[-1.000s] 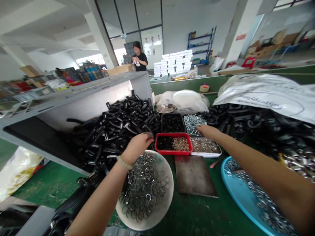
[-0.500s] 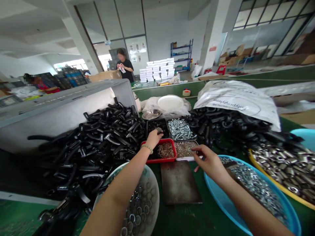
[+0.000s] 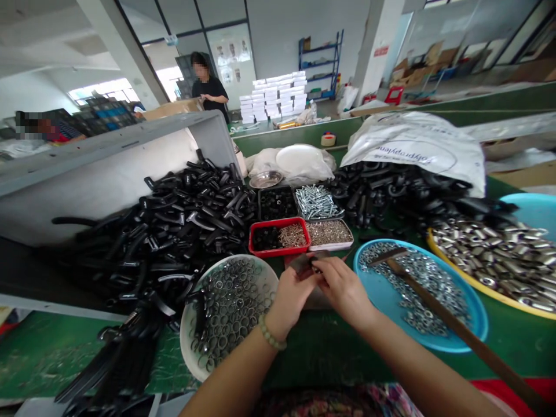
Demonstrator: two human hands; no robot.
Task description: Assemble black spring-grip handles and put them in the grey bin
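Observation:
My left hand (image 3: 290, 298) and my right hand (image 3: 345, 289) meet in front of the small trays, fingers pinched together. Between the fingertips is a small dark part (image 3: 309, 262); its exact kind is hidden. Under the hands lies a dark metal plate (image 3: 319, 299), mostly covered. Just beyond them stand a red tray (image 3: 278, 252) with black pieces and copper-coloured pins, and a white tray (image 3: 332, 246) of tiny metal pieces. Behind these are a black tray (image 3: 278, 202) of small black parts and a heap of silver screws (image 3: 316, 201).
A bowl of metal rings (image 3: 186, 330) is at left, below a heap of black levers (image 3: 195, 220) spilling from a grey crate (image 3: 217, 139). At right, a hammer (image 3: 452, 313) lies across a blue basin (image 3: 480, 341) of metal parts, beside a yellow-rimmed basin (image 3: 521, 307). Two people work farther back.
My left hand has come back from the black tray, and my right hand has moved left from beside the white tray. Both now meet over the plate. The view has tilted downward.

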